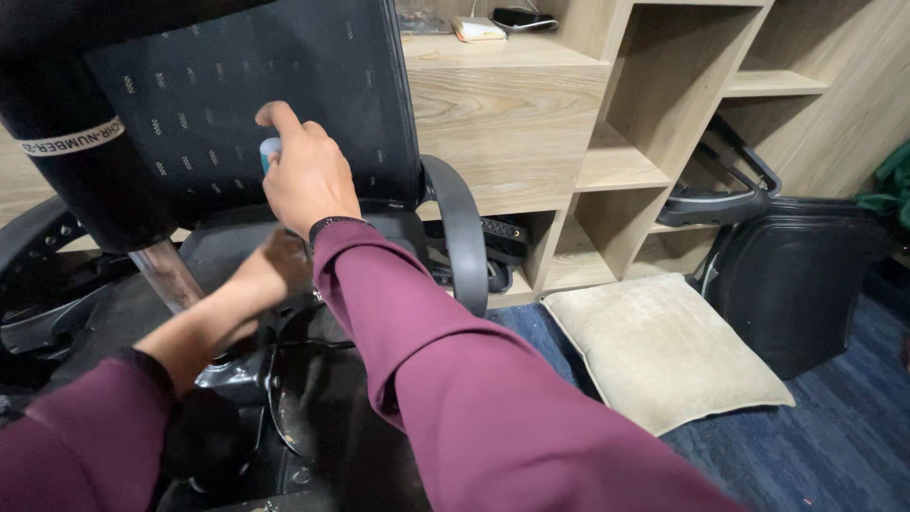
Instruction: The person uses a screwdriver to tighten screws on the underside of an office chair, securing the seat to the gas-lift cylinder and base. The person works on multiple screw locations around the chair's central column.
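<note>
A white label band (pixel 73 139) with dark print wraps the black cylinder, up left of both grips.

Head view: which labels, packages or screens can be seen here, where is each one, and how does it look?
Label band: narrow white strip with dark print, wrapped round the black cylinder at upper left.
Flat pale package or booklet: on the top wooden shelf, rectangular, cream with an orange edge.
Dark flat device: beside it on that shelf; whether it is a screen is unclear.
</note>
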